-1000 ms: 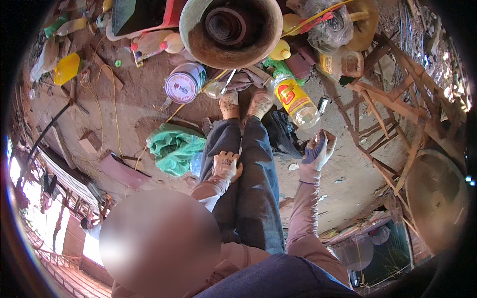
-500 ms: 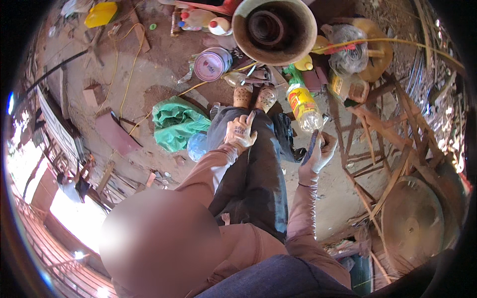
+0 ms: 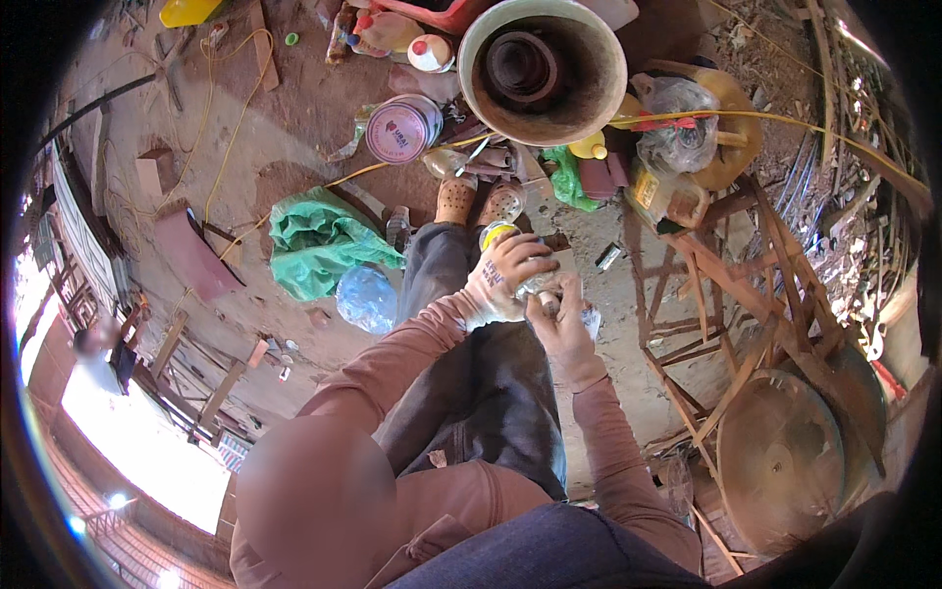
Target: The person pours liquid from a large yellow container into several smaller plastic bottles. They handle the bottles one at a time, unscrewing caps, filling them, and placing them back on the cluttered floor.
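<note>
A clear plastic bottle with a yellow label (image 3: 498,233) is tilted over my lap, mostly covered by my hands. My left hand (image 3: 503,276), in a pale printed glove, wraps round its body. My right hand (image 3: 562,329) is closed at the bottle's near end, its fingers curled about the neck; whether a cap is there is hidden. Below the hands are my dark trousers (image 3: 491,383). A crumpled green sack (image 3: 324,240) and a clear bluish plastic bottle (image 3: 367,299) lie to the left of my legs.
A large bucket (image 3: 608,88) with a dark round core stands ahead, beside a white paint pail (image 3: 402,130). A yellow jerrycan (image 3: 736,123) and a wooden frame (image 3: 726,285) stand on the right, near a big round disc (image 3: 780,461). A yellow cord (image 3: 368,175) crosses the ground.
My right hand has brought the bottle from the right side in over my lap. My left hand has left my thigh and taken hold of the bottle's body.
</note>
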